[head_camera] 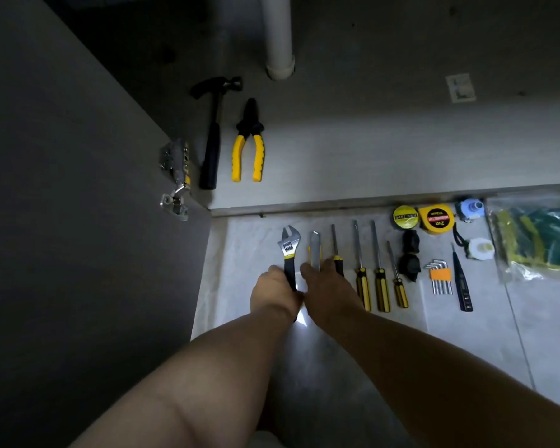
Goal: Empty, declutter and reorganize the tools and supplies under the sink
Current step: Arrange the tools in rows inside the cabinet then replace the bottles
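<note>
Left hand (274, 292) grips the wrench (288, 245) handle; right hand (328, 291) just beside covers the knife (315, 250), hold unclear.

two labels legible among the tools

the yellow tape measure (436, 218) carries a red-and-black round label with "2m" in white. a line of smaller white print arcs above it, too fine to read. just left of it, the yellow face of the roll of tape (405, 216) has a black band with the word "tape", upside down to the camera. the letters before it are unclear. the adjustable wrench (288, 248) shows scale marks on its head, and the white sticker (460, 87) on the cabinet floor (369, 130) shows print. neither is legible.
</note>
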A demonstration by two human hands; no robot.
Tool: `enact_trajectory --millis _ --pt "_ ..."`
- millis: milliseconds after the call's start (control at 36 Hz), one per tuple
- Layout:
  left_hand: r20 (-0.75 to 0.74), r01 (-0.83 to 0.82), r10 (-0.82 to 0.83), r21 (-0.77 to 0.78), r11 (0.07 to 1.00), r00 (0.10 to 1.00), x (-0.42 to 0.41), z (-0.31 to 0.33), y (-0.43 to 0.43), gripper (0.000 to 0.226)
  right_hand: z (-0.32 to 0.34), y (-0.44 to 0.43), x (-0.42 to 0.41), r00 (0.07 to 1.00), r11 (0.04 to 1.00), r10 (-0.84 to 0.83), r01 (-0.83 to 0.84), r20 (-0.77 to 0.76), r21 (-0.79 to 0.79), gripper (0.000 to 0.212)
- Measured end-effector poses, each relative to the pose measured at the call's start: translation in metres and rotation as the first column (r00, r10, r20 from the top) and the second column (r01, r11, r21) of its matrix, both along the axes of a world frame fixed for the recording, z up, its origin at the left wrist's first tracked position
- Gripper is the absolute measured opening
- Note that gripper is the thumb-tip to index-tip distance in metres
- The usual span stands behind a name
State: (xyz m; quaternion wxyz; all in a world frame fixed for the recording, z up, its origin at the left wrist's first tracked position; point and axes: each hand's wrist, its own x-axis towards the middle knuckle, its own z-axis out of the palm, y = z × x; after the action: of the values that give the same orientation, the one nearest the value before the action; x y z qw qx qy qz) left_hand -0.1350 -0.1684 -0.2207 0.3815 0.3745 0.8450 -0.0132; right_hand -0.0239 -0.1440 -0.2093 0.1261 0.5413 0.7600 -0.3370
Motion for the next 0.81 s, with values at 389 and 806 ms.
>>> enact_trajectory --millis 389,806 --pt "0.312 -0.045 0.046 -0.009 0.999 0.949 -0.045 0.055 0.009 0.02 0.06 0.016 0.037 0.982 0.998 0.024 -0.035 -0.186 -0.056 0.03" --pt "0.665 -0.405 0.415 -0.181 0.896 0.621 -0.062 0.149 0.015 0.022 0.155 0.058 0.092 0.894 0.985 -0.161 0.172 -0.419 -0.01 0.022"
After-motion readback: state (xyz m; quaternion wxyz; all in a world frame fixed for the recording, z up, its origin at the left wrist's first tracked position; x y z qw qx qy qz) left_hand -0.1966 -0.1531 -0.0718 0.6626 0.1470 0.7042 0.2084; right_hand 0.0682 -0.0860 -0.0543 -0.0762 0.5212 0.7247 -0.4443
